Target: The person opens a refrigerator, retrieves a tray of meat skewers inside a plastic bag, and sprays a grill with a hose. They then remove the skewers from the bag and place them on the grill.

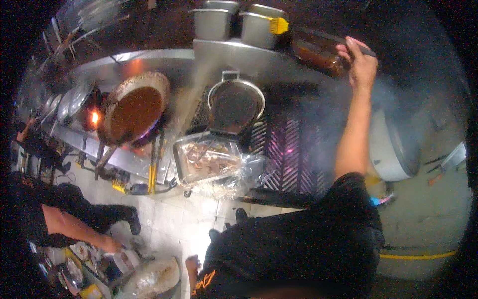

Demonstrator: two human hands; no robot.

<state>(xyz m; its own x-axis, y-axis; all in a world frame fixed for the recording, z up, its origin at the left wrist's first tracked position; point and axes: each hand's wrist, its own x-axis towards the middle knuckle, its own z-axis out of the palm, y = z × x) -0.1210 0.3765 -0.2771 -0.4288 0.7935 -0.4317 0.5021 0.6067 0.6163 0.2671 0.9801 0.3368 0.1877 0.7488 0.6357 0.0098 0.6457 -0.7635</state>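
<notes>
My right hand (362,65), raised at the upper right, is closed around the dark handle of a basting brush (280,26) with a yellow head. The brush points left, its head overlapping the side of a metal pan in the view. Behind and below the handle is a container of dark brown sauce (316,56); whether the brush touches it cannot be told. My left hand (192,263) hangs low beside my body, its fingers too dark and small to read. Smoke drifts around the grill (289,154) beside my right forearm.
Flame burns by a large pan of brown liquid (137,112) at left. A round dark pan (236,102) sits above a plastic-covered tray of food (206,159). Metal pans (211,25) stand at the back, a big white pot (391,149) at right. A co-worker's arm (82,229) reaches in lower left.
</notes>
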